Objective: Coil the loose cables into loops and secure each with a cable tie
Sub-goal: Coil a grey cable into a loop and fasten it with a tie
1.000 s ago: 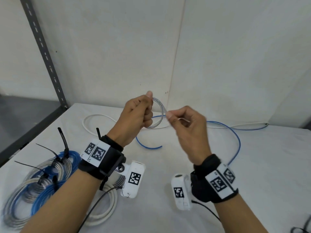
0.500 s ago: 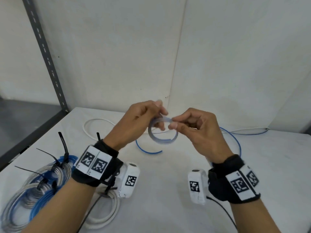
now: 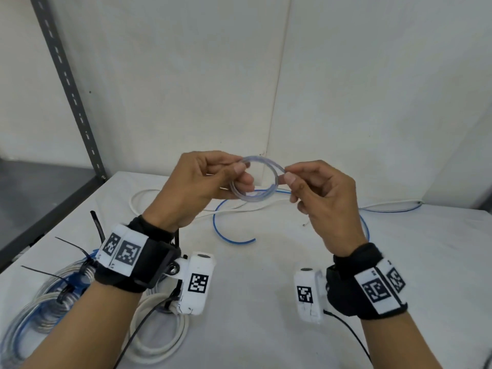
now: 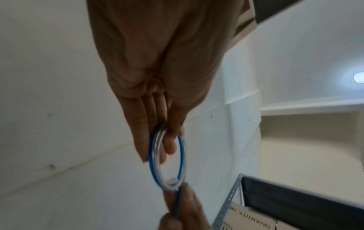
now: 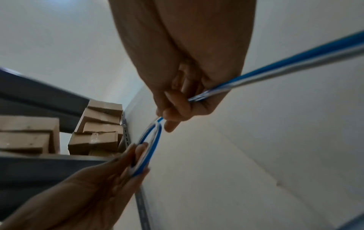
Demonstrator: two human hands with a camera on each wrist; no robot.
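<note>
we are in the coiling step. our left hand (image 3: 205,182) pinches one side of a small round loop of thin blue and clear cable (image 3: 254,179), held up in the air above the white desk (image 3: 266,302). in the left wrist view the fingers (image 4: 151,140) curl round two or three turns of it. our right hand (image 3: 316,193) pinches the other side of the loop, right where the loose part of the cable feeds in. in the right wrist view the long blue and clear tail (image 5: 295,62) runs out past the palm. it goes down to the desk, where more of the blue cable (image 3: 229,233) lies in a wide curve beside a loose white cable (image 3: 149,195).

most of this cable is not wound yet. next, we think the right hand must slide back along the tail and bring a new turn round onto the loop. the left hand must keep its pinch so the turns do not spring apart. the loop is a bit blurry, so we cannot count the turns for sure.

near our left arm lie done bundles of blue and clear cable (image 3: 48,310) with black cable ties (image 3: 72,245) on them, and a thick white coil (image 3: 159,342). we see no spare tie from here.
</note>
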